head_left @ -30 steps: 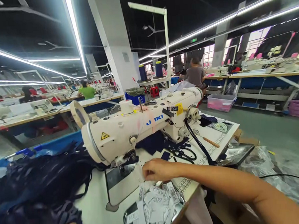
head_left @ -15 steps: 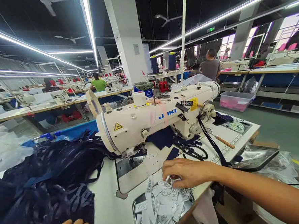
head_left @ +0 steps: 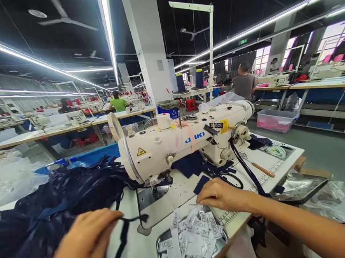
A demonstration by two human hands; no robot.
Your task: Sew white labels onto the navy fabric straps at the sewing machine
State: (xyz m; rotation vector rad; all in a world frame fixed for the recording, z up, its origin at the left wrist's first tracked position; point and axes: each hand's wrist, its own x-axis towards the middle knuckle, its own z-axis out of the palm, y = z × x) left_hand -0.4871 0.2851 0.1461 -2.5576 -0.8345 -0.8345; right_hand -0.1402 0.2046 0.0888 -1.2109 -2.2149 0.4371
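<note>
My left hand [head_left: 87, 237], blurred, pinches a narrow navy strap [head_left: 125, 235], whose end sticks out to the right of the fingertips and whose length hangs down over the white tabletop. Under my right hand [head_left: 217, 194] lies a metal tray [head_left: 158, 244] heaped with white printed labels [head_left: 193, 236]. The right thumb and fingers are pressed together on a thin pale label [head_left: 192, 204], seen nearly edge-on. Ahead of both hands stands a white sewing machine [head_left: 173, 142], its needle area [head_left: 155, 190] between them. A pile of navy garments [head_left: 57, 202] covers the table's left side.
Black-handled scissors [head_left: 237, 181] lie behind my right hand, partly hidden, near navy fabric scraps [head_left: 201, 184]. A wooden-handled tool [head_left: 262, 169] is farther right. Another metal tray [head_left: 299, 187] is by the table's right edge. Clear plastic [head_left: 11, 174] sits at far left.
My left hand has risen from the garment pile, moving right with the navy strap in it. My right hand has lifted out of the labels with a thin label. The view has shifted slightly.
</note>
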